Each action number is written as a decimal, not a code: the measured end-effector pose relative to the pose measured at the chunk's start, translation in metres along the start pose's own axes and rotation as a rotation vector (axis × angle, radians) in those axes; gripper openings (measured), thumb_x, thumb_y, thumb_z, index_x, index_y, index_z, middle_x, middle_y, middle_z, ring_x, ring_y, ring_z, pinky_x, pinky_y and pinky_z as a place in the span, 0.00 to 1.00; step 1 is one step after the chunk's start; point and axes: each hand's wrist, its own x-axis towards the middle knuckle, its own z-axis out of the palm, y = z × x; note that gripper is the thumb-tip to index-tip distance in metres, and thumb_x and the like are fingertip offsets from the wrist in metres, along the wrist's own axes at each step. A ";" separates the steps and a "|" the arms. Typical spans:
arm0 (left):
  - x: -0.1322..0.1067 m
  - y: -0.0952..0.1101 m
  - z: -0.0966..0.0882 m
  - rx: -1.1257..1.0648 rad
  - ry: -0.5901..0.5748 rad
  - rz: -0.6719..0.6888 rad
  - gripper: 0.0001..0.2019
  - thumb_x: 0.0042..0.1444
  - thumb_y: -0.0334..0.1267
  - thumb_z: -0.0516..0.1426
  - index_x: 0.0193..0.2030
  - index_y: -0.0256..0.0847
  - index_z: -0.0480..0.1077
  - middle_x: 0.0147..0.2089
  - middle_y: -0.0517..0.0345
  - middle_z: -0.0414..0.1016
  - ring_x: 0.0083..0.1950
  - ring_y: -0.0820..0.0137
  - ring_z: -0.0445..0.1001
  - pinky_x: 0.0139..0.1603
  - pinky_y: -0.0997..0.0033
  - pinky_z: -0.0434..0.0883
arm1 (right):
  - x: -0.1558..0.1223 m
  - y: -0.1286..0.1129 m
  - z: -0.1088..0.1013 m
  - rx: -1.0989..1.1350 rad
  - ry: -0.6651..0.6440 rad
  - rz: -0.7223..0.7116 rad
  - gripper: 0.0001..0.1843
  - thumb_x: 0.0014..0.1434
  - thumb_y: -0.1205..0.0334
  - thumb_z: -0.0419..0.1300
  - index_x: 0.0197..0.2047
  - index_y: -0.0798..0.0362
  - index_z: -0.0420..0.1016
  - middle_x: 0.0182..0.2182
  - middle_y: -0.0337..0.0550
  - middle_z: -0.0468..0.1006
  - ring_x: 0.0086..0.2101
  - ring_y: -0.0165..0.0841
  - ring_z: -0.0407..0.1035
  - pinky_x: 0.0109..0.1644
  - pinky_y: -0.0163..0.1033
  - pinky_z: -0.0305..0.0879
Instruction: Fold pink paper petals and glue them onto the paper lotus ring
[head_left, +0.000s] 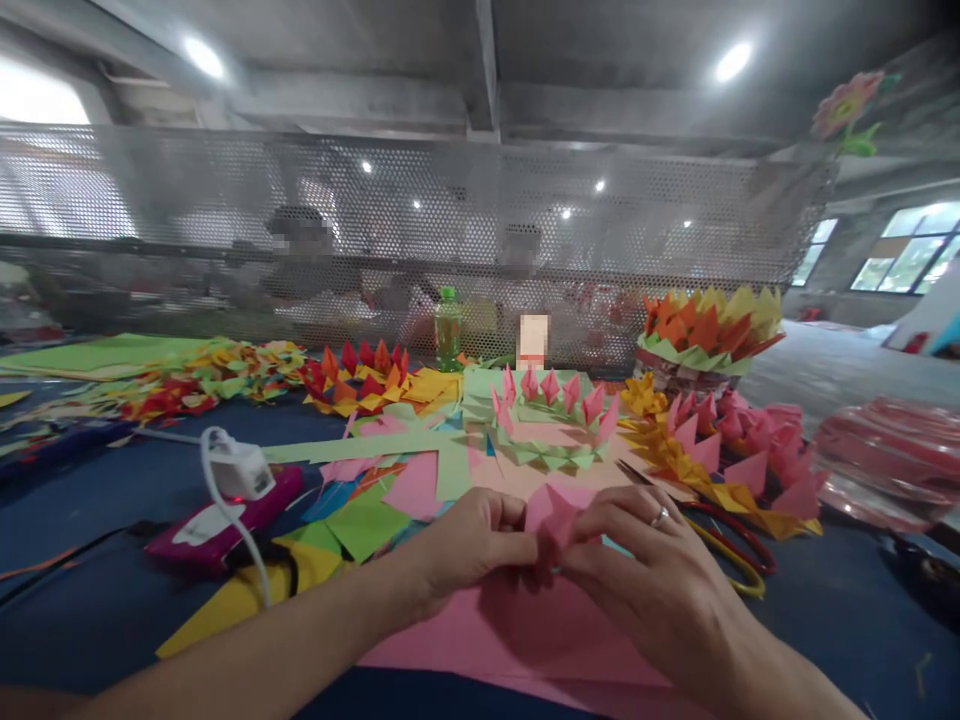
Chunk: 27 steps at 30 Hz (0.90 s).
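Between my two hands is a small piece of folded pink paper (553, 512), its pointed top sticking up. My left hand (480, 540) pinches its left side between thumb and curled fingers. From the other side my right hand (637, 545), with a ring on one finger, grips the lower right edge. My fingertips hide the bottom of the fold. Beneath my hands lies a large pink paper sheet (525, 640). Just beyond them stands a ring of pink folded points on a pale green folded base (551, 455).
Scissors (739, 565) with red and yellow handles lie by my right hand. On the left sits a magenta power strip (262, 515) with a white plug. Folded paper flowers (750, 450) stand at right, paper scraps (217, 375) at left. A green bottle (448, 330) stands before a mesh panel (390, 220).
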 end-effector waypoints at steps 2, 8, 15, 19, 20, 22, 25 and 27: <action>-0.001 -0.001 0.001 0.055 -0.034 0.017 0.19 0.48 0.52 0.64 0.31 0.33 0.75 0.27 0.53 0.76 0.28 0.71 0.72 0.29 0.74 0.64 | -0.004 -0.003 -0.004 0.001 -0.013 0.009 0.13 0.63 0.75 0.60 0.42 0.45 0.77 0.38 0.36 0.81 0.39 0.35 0.70 0.46 0.42 0.62; -0.014 -0.002 0.003 0.389 0.246 0.419 0.08 0.60 0.40 0.60 0.41 0.37 0.75 0.39 0.53 0.76 0.41 0.67 0.70 0.44 0.68 0.65 | -0.044 -0.014 -0.014 -0.023 -0.124 0.109 0.13 0.64 0.71 0.61 0.47 0.43 0.75 0.40 0.38 0.82 0.40 0.35 0.74 0.43 0.41 0.69; -0.033 -0.003 0.019 1.001 -0.051 1.052 0.07 0.68 0.32 0.55 0.45 0.39 0.75 0.45 0.53 0.81 0.45 0.68 0.77 0.49 0.68 0.72 | -0.071 -0.018 -0.019 0.125 -0.214 0.192 0.15 0.63 0.77 0.55 0.44 0.48 0.74 0.37 0.40 0.80 0.36 0.31 0.74 0.41 0.34 0.73; -0.033 -0.008 0.024 1.028 -0.132 0.911 0.09 0.69 0.32 0.52 0.42 0.36 0.75 0.43 0.53 0.81 0.48 0.65 0.77 0.54 0.63 0.71 | -0.068 -0.018 -0.018 0.196 -0.219 0.218 0.11 0.66 0.75 0.56 0.44 0.50 0.75 0.37 0.42 0.81 0.37 0.30 0.75 0.43 0.31 0.74; -0.033 -0.008 0.024 1.029 -0.169 0.885 0.09 0.69 0.33 0.53 0.42 0.36 0.75 0.43 0.53 0.80 0.48 0.65 0.77 0.53 0.63 0.71 | -0.067 -0.018 -0.018 0.210 -0.219 0.229 0.11 0.66 0.74 0.57 0.44 0.50 0.75 0.38 0.42 0.81 0.37 0.29 0.75 0.43 0.30 0.74; -0.032 -0.008 0.023 1.024 -0.208 0.838 0.09 0.68 0.33 0.54 0.44 0.35 0.75 0.43 0.52 0.81 0.49 0.64 0.77 0.54 0.63 0.72 | -0.067 -0.019 -0.019 0.229 -0.231 0.261 0.10 0.66 0.74 0.58 0.44 0.50 0.75 0.38 0.42 0.81 0.38 0.29 0.76 0.44 0.30 0.75; -0.032 -0.005 0.022 1.025 -0.205 0.816 0.10 0.69 0.32 0.53 0.46 0.36 0.76 0.43 0.52 0.81 0.50 0.64 0.78 0.56 0.64 0.72 | -0.068 -0.019 -0.021 0.250 -0.295 0.326 0.05 0.67 0.69 0.61 0.42 0.49 0.76 0.38 0.41 0.80 0.40 0.29 0.77 0.45 0.28 0.74; -0.032 -0.004 0.022 1.020 -0.201 0.815 0.10 0.69 0.32 0.53 0.46 0.37 0.76 0.43 0.52 0.81 0.50 0.64 0.78 0.57 0.66 0.73 | -0.070 -0.018 -0.021 0.261 -0.321 0.375 0.02 0.66 0.65 0.64 0.40 0.48 0.76 0.37 0.39 0.79 0.39 0.27 0.77 0.45 0.27 0.73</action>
